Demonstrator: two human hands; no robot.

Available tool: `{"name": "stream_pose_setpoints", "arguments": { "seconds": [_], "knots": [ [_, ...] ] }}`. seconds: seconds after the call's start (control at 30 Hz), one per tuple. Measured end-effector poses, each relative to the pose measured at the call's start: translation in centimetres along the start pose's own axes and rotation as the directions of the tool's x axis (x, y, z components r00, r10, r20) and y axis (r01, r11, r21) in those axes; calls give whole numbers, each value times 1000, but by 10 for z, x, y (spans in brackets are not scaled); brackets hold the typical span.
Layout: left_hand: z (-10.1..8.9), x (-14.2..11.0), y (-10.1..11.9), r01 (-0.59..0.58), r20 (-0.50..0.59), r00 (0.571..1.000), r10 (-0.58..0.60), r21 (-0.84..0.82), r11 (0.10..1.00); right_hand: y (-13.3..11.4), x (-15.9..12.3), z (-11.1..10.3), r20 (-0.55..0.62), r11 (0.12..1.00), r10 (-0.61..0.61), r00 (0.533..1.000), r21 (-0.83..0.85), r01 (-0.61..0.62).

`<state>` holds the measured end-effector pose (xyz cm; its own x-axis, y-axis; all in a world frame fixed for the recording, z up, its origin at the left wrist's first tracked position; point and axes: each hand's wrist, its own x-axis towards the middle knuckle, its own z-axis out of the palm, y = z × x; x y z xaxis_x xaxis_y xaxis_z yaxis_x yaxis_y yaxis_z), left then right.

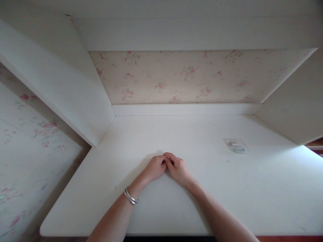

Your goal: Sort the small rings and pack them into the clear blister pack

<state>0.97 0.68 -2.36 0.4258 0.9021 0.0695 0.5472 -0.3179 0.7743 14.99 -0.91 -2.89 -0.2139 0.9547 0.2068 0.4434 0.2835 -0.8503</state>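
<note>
Head view, looking forward and down: left hand (pixel 155 168) and right hand (pixel 178 170) side by side at mid-counter, forearms coming in from the near edge and converging in a wedge. Fingers bent inward and touching tip to tip, right index finger laid over the left fingertips, small dark gap below the knuckles. Inner fingers hidden; cannot tell whether pressed fully together or pinching something small. Pair of silver bangles (pixel 131 197) around the left wrist. White counter (pixel 161 211) underneath, rounded at the near left corner. Clear plastic packet (pixel 236 146) lying flat to the right of the hands and slightly farther back, well apart from both; contents pale and grayish, too faint to identify. Tiny dark specks near the left forearm and just below the packet. At the back, low white ledge (pixel 186 109), then rose-patterned wallpaper (pixel 176 77). White side panels to left and right, white overhead board (pixel 176 33) across the top. More floral wall beyond the left panel; reddish strip along the bottom right.
</note>
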Motion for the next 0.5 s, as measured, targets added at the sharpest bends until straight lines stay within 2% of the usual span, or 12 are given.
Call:
{"name": "stream_pose_setpoints", "arguments": {
  "seconds": [0.5],
  "knots": [
    [0,-1,0,-1,1,1000,1,6,1000,-2,-1,-1,8,1000,2,1000,10,-2]
  ]
}}
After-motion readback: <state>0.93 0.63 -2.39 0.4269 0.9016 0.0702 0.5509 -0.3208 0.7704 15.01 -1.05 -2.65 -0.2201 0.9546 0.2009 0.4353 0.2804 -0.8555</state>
